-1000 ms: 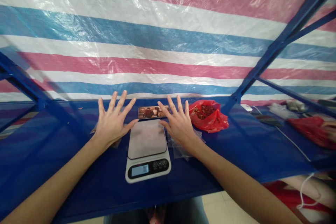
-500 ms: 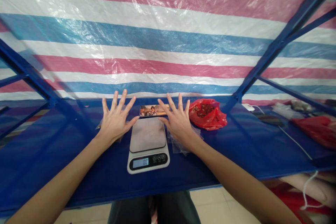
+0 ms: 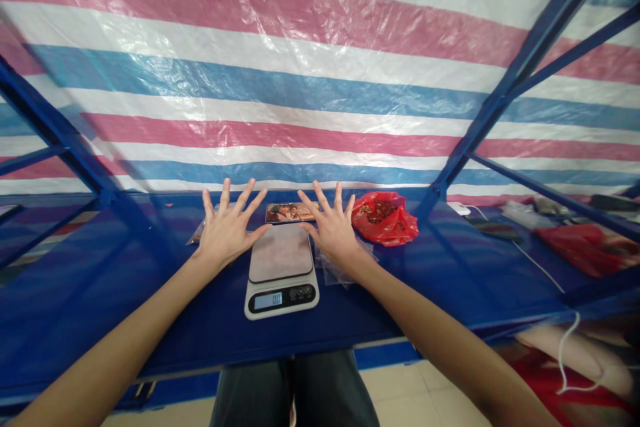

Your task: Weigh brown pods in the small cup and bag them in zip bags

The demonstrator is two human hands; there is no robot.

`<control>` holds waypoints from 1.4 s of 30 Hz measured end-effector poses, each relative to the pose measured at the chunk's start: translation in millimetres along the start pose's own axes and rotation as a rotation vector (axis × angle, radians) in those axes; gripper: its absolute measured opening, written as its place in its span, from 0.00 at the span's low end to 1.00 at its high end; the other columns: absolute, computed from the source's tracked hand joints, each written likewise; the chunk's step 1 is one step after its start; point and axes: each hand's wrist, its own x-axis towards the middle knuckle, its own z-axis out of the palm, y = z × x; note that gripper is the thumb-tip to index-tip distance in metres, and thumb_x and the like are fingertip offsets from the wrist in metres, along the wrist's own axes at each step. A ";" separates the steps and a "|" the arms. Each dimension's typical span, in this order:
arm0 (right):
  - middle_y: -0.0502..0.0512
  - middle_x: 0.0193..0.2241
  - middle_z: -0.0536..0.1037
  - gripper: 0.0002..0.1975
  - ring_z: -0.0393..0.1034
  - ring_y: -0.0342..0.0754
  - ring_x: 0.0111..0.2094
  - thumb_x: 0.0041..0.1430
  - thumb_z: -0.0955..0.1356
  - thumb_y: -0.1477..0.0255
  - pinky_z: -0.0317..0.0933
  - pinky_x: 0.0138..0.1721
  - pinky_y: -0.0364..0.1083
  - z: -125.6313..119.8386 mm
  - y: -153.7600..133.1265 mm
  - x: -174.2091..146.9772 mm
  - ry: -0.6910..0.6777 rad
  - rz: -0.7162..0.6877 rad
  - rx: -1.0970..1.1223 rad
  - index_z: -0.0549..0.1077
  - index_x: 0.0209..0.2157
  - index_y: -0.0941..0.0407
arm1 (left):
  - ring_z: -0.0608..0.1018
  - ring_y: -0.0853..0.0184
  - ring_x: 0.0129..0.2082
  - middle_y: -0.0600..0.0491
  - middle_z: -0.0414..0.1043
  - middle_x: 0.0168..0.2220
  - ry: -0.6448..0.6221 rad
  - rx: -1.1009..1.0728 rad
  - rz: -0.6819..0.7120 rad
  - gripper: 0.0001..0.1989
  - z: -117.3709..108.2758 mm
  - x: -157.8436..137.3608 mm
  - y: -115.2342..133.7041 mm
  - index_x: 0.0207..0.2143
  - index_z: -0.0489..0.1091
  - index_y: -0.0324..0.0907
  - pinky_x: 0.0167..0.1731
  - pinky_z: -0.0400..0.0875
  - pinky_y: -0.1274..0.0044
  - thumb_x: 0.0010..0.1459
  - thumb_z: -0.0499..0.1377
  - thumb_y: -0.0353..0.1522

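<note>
Scale reads 0.0. My left hand, right hand spread, empty, flanking it. Step: apparently idle; any grasp requires curled fingers.

Soft, moderate light leaves white glare on the sheet and dark bands, shadow or reflection, on the shelf. Edges look stretched; the lower right blurs.

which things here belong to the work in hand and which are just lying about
Likely working things:
white scale, reading 0.0
open red bag of dried bits
clear plastic bags

Probably just lying about:
phone-like screen behind the scale
white cable at right
</note>
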 end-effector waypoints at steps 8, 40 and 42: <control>0.49 0.80 0.41 0.35 0.28 0.81 0.77 0.74 0.63 0.54 0.39 0.65 0.87 6.7 -2.4 -1.4 0.010 -0.002 -0.024 0.49 0.77 0.39 | 0.39 0.34 0.78 0.48 0.42 0.80 0.023 -0.016 0.007 0.39 2.1 0.0 2.4 0.77 0.49 0.53 0.69 0.33 0.33 0.69 0.54 0.51; 0.45 0.18 0.71 0.16 0.67 0.47 0.20 0.49 0.62 0.80 0.63 0.29 0.47 -18.2 168.4 -13.6 0.321 0.336 0.581 0.78 0.32 0.52 | 0.81 0.60 0.31 0.55 0.79 0.30 0.012 -0.302 -0.053 0.21 3.9 -17.9 -75.4 0.48 0.79 0.56 0.34 0.77 0.68 0.64 0.51 0.28; 0.49 0.24 0.76 0.13 0.71 0.50 0.26 0.55 0.63 0.78 0.66 0.34 0.49 -19.1 173.8 -11.2 0.371 0.346 0.539 0.79 0.34 0.52 | 0.80 0.55 0.40 0.52 0.80 0.38 -0.006 -0.307 -0.078 0.19 2.1 -12.2 -74.2 0.55 0.74 0.56 0.43 0.78 0.61 0.66 0.52 0.31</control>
